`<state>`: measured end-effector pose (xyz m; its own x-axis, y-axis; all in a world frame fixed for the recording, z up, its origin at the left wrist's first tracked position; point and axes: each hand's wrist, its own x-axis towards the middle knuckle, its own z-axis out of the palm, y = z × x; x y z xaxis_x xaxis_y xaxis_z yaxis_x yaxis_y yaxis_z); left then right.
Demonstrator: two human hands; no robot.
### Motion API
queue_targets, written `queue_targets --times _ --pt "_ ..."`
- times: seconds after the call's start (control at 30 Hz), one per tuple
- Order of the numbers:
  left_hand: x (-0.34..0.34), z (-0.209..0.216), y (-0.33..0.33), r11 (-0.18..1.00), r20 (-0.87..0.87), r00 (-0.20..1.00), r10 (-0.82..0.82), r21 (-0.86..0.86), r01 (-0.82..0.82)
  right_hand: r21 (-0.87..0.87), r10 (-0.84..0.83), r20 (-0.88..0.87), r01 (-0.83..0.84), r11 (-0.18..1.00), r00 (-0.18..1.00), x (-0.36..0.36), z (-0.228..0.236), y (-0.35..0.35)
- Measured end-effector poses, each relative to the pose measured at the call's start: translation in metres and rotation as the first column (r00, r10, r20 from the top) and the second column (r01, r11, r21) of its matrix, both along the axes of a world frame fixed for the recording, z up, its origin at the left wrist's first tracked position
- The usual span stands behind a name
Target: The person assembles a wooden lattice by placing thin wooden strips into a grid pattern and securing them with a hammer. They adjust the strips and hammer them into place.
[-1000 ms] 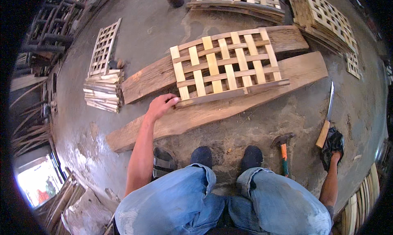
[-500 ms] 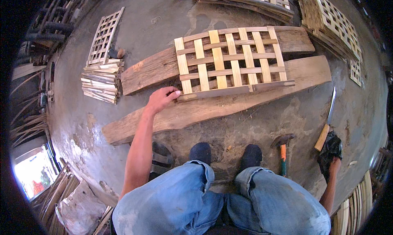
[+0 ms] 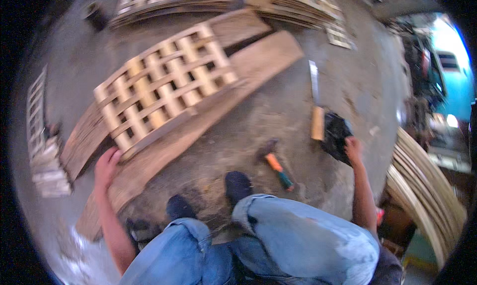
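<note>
My left hand [image 3: 108, 166] is closed at the near left corner of a woven slat panel [image 3: 171, 81], a pale open lattice of flat strips that looks like split bamboo. The panel lies across two rough wooden planks [image 3: 271, 59]. Out to the right, my right hand [image 3: 352, 150] grips the edge of a crumpled black plastic bag [image 3: 336, 136] on the floor. Beside the bag lies a long knife [image 3: 316, 121] with a wooden handle, its blade pointing away from me. A hammer [image 3: 276, 168] with an orange and green handle rests nearer my feet. Motion blurs the whole picture.
Stacks of woven panels stand at the far side [image 3: 174, 6] and far right [image 3: 298, 11]. At the left are a bundle of short slats [image 3: 51, 170] and a leaning lattice [image 3: 37, 111]. Long curved strips [image 3: 427, 190] lie at my right. A dark cylinder [image 3: 94, 15] stands far left.
My view has swung to the right, so the panel, planks and tools appear farther left and tilted. My left hand stays at the panel's corner and my right hand stays on the bag.
</note>
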<state>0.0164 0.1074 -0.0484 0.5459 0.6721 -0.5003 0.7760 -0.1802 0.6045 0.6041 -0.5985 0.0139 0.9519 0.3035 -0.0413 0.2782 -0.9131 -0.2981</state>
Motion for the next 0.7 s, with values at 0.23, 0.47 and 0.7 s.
queue_targets --times 0.23,0.47,0.7 --pt "0.004 -0.001 0.002 0.994 0.024 0.996 -0.080 0.076 0.078 0.278 -0.256 -0.537 0.455 0.846 0.804 -0.037 0.052 0.059" --pt "0.005 0.022 0.000 1.000 -0.001 1.000 -0.007 -0.026 0.007 0.436 0.157 -0.625 0.176 0.883 0.764 -0.087 0.067 0.179" --pt "0.012 0.026 -0.010 0.896 0.281 0.933 0.226 0.317 -0.313 0.519 0.505 -0.536 -0.208 0.829 0.677 -0.185 0.044 0.394"
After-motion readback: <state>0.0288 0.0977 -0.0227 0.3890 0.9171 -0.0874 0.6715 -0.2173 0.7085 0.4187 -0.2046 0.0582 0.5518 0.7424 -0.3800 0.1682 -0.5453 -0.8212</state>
